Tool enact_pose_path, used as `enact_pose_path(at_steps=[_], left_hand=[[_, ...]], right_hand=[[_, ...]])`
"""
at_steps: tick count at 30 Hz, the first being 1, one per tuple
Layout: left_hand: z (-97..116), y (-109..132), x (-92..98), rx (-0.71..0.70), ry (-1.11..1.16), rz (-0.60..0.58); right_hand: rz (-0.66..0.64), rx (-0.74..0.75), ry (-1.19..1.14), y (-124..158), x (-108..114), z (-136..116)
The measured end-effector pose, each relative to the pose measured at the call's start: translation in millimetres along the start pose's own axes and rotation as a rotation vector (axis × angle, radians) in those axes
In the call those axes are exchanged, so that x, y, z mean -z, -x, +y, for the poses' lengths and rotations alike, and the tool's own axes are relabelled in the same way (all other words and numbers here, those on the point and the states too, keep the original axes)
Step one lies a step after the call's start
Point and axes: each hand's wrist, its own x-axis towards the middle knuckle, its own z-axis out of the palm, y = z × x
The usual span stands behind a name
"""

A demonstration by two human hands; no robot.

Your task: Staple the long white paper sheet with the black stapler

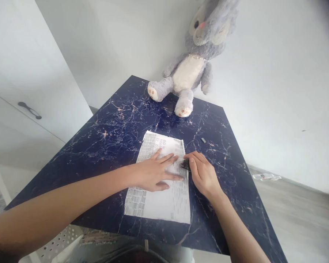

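On the table (104,155), the paper (166,204) is spread flat; what is finished or left at its edge cannot be told. It is covered by the left hand (153,173), fingers splayed, nothing gripped. By the curled right hand (205,174), a dark item (185,164) is held at the paper's right edge.

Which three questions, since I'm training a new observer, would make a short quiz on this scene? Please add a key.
1. Where does the left hand lie?
a) on the plush toy
b) on the printed sheet
c) on the cupboard handle

2. True or false: the right hand holds a small dark object at the sheet's right edge.

3. What sits toward the far side of the dark blue table?

Key: 1 b; 2 true; 3 a grey and cream plush toy.
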Motion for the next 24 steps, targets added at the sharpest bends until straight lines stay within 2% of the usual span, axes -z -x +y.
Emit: enact_pose_path(at_steps=[14,24], left_hand=[[-2.4,0.8,-4.1,-0.004,-0.019,0.045],[-1.3,-0.3,-1.3,0.0,0.003,0.014]], right_hand=[[-0.019,0.018,0.256,-1.4,-6.3,-5.2],[-0.029,0.025,0.352,-2.4,-7.0,-7.3]])
